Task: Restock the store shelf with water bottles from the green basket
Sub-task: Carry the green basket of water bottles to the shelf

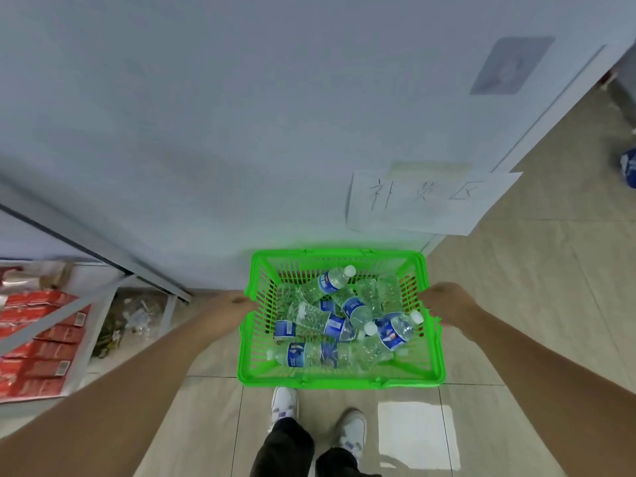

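Observation:
A bright green plastic basket [339,379] sits low in front of me, just ahead of my feet. Inside lie several clear water bottles [330,325] with blue labels and white caps, piled on their sides. My left hand [231,306] grips the basket's left rim. My right hand [447,302] grips its right rim. Both arms reach down from the frame's lower corners. The fingers of both hands are hidden behind the rims.
A pale wall [241,132] rises straight ahead with a handwritten paper sign [426,201] taped low on it. A metal store shelf [79,304] with red packets [38,342] stands at the left. Tiled floor [516,304] spreads to the right.

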`<state>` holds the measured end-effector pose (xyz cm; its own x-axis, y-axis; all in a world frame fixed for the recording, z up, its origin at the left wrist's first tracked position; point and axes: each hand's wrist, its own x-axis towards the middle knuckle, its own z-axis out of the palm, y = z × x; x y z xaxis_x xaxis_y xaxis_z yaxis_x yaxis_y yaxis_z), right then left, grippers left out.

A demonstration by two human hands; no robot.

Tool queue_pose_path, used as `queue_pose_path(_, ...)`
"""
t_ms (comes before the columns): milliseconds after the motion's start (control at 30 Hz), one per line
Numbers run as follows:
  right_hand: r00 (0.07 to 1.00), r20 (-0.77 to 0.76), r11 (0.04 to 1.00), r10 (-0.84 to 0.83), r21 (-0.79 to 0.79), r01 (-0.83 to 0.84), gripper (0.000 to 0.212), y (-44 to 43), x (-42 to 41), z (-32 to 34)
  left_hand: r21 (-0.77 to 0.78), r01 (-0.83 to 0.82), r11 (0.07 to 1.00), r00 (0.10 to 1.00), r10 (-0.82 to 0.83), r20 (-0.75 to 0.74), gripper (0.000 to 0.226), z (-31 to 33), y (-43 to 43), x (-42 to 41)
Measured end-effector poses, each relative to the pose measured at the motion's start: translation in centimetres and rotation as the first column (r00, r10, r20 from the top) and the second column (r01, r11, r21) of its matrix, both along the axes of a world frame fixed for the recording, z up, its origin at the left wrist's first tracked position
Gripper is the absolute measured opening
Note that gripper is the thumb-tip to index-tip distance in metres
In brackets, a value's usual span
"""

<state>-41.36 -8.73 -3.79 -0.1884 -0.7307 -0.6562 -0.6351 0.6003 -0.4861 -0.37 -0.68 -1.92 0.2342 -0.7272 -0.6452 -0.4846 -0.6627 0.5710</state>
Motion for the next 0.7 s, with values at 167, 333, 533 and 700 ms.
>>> queue_pose_path(167,0.996,-0.051,0.995,-0.067,0.074,0.071,0.033,0.3,-1.2,-5.8,0.124,-0.195,0.973,0.97,0.21,-0.121,0.025,-5.6,-0.1,0.2)
queue_pose_path(333,0.964,-0.141,0.973,-0.225,0.011,0.229,0.062,-0.4,-1.1,-9.8,0.227,-0.334,0.915,0.897,0.382,-0.22,0.013,-11.3,-1.4,1.2)
queue_pose_path(533,0.943,-0.19,0.95,-0.275,0.098,0.297,0.057,-0.9,-0.5,-11.3,0.287,-0.399,0.871,0.865,0.462,-0.199,0.014,-12.8,-0.6,1.3)
queue_pose_path(700,0.935,-0.152,0.931,-0.319,0.136,0.34,0.031,-1.1,-0.8,-12.1,0.313,-0.417,0.853,0.842,0.492,-0.221,0.019,-12.7,-1.0,1.3)
